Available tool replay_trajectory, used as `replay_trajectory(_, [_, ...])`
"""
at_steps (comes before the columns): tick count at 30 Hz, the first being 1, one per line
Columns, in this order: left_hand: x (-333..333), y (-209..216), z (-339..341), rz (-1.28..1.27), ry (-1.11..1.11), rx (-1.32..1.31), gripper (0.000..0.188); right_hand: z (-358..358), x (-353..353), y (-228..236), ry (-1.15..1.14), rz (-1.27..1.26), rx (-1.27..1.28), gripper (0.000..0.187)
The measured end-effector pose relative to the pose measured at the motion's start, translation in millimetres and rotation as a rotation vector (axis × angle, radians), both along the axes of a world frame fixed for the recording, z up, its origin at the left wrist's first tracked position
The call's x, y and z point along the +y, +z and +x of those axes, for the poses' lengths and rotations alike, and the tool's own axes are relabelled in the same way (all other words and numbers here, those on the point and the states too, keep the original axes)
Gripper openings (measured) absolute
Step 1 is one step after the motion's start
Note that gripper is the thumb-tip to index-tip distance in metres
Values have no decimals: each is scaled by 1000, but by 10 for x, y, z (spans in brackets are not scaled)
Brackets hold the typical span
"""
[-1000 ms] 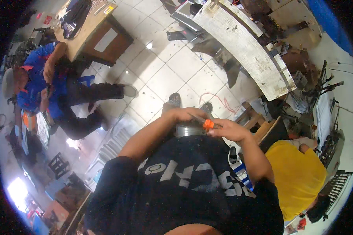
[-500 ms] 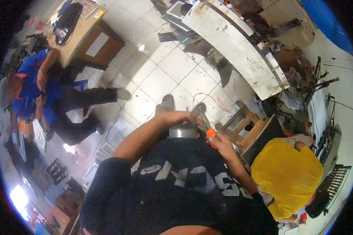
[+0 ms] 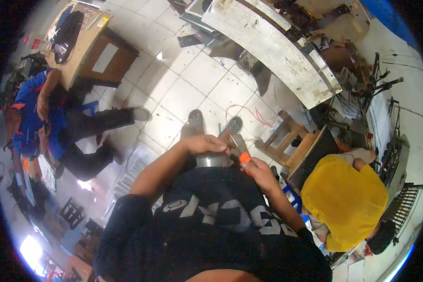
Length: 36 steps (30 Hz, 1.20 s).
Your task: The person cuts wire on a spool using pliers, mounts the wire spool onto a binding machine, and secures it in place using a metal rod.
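Observation:
My right hand (image 3: pixel 261 174) is closed round the orange handle of a knife (image 3: pixel 238 142). Its flat silvery blade points forward and left, close to the fingertips of my left hand. My left hand (image 3: pixel 207 144) reaches across in front of my body with thumb and fingers pinched together. Whatever lies in that pinch is too small to make out. Just below it, at the hem of my dark shirt, sits a shiny pale round thing (image 3: pixel 213 161), partly covered by the hand and the shirt.
A person in blue (image 3: pixel 42 113) sits at left by a wooden desk (image 3: pixel 82 66). Close on my right is a person in yellow (image 3: pixel 345 202). A wooden frame (image 3: pixel 286 143) stands ahead right, below a long whitish board (image 3: pixel 272 51). Red wire (image 3: pixel 256 115) lies on the tiled floor (image 3: pixel 183 96).
Both hands have shifted slightly left in the picture, and the blade shows more plainly beside the left fingertips. The right hand keeps its grip on the knife.

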State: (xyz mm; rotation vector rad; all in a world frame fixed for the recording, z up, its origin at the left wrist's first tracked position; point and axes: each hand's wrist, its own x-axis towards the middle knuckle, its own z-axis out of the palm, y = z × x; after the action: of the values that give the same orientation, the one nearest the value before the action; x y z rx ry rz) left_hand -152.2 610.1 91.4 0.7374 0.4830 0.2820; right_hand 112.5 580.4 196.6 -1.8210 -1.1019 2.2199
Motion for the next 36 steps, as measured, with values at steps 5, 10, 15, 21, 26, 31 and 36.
replay_trajectory(5, [-12,120,72,11,-115,44,40,-102,335,197,178,84,32,34])
replay_trajectory(10, [-40,76,115,6,-35,2,35,19,546,-71,421,15,127,37])
replay_trajectory(15, [-63,87,115,70,-14,17,36,-38,667,-206,628,78,123,44])
replay_trajectory(21, [-55,68,118,42,-34,52,36,-153,783,-149,633,-84,111,50])
replay_trajectory(26, [-23,98,118,11,-34,53,36,-47,664,-261,583,167,62,56])
replay_trajectory(31, [14,76,123,29,-21,18,36,-116,671,-130,410,5,144,58])
replay_trajectory(36, [56,73,136,7,-33,18,37,-99,616,-338,497,-11,170,48])
